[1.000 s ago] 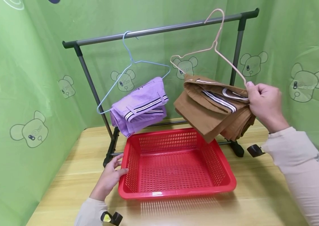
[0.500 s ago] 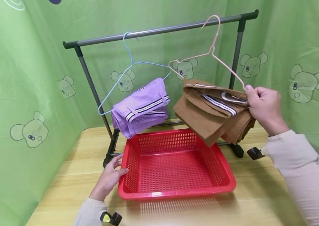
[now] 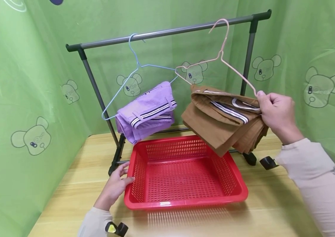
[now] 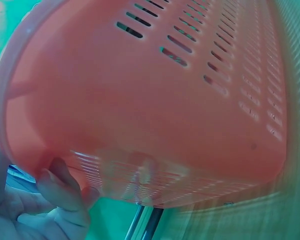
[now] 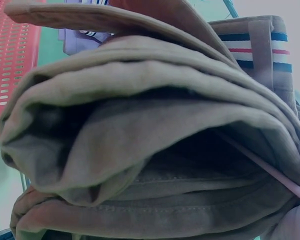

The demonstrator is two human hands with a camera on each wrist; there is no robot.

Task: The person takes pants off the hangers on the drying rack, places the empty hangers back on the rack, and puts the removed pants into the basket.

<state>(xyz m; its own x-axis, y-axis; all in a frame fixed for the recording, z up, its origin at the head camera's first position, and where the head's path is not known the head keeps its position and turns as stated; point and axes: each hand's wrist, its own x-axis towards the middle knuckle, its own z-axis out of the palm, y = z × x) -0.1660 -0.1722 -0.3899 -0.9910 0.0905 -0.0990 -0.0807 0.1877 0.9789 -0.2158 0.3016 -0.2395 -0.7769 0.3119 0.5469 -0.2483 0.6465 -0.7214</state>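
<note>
My right hand [image 3: 277,112] pinches the lower right corner of a pink wire hanger [image 3: 221,52]. Folded brown trousers [image 3: 214,121] with a striped waistband hang over the hanger's bottom bar; up close, their layered folds [image 5: 140,140] fill the right wrist view. The hanger's hook overlaps the rail [image 3: 167,32] in the head view; whether they touch I cannot tell. My left hand [image 3: 114,187] grips the left rim of a red plastic basket [image 3: 185,202], thumb over the edge. Its curled fingers [image 4: 65,190] show against the basket wall in the left wrist view.
Folded purple trousers [image 3: 146,108] hang on a blue hanger [image 3: 137,65] from the rail's left part. The rack's dark posts [image 3: 96,89] stand behind the basket on a wooden table [image 3: 75,184]. Green curtains [image 3: 13,98] enclose the back and sides.
My right hand has lowered a little, and the pink hanger with the brown trousers has shifted down and slightly left. The left hand and basket stay in place.
</note>
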